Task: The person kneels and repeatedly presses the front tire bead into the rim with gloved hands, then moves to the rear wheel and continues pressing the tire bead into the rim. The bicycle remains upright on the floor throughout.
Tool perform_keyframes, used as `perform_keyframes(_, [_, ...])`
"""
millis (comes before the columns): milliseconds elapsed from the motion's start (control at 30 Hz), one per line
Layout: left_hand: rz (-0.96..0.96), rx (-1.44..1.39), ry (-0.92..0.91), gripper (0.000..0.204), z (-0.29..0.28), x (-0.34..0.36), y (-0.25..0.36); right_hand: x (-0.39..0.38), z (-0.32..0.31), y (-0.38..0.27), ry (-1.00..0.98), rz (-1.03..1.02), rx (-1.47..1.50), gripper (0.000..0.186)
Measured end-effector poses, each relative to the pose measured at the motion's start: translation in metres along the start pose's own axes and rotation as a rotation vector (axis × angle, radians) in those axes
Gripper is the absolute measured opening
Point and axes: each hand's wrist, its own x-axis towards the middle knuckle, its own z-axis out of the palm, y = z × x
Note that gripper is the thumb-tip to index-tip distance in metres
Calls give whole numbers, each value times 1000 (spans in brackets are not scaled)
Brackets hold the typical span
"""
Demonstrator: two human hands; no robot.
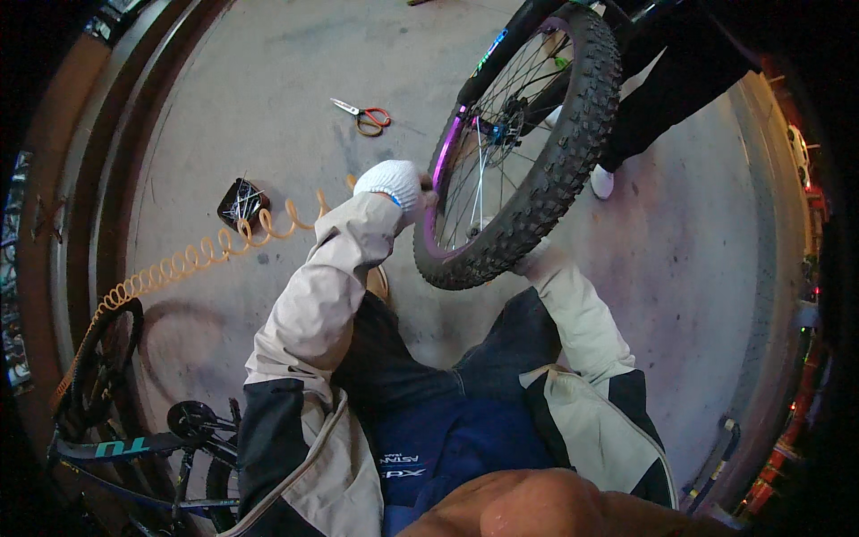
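A bicycle wheel with a knobby black tyre (573, 157) and a shiny purple rim (444, 154) stands tilted before me. At the rim's left side is my left hand (413, 190), a white knit cuff around its wrist. Its fingers look curled in against the rim; what they grip is hidden. My right hand (535, 258) is at the tyre's lower right edge, its fingers hidden behind the tread. An orange coiled hose (210, 251) runs from the left to just behind my left wrist.
Red-handled scissors (365, 116) lie on the concrete floor. A black tray (242, 204) of thin metal pieces sits left of my left arm. Another bicycle (161, 443) is at lower left. A person in dark trousers (680, 98) stands behind the wheel.
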Motion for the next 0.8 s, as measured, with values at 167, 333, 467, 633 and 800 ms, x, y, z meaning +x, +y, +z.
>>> perform_keyframes(167, [58,-5,7,36,-2,-2,1,0,0,1,38,24,-45,25])
perform_keyframes(333, [57,-30,-24,34,8,9,1,-8,-6,3,83,77,-77,25])
perform_keyframes(467, [71,-39,-45,35,19,34,-1,-10,-5,1,174,157,-106,25])
perform_keyframes(633, [-21,-264,191,34,27,43,-13,-12,9,-5,358,381,-346,26])
perform_keyframes(800, [-165,-380,369,32,6,-25,-30,-53,34,-35,591,718,-609,27])
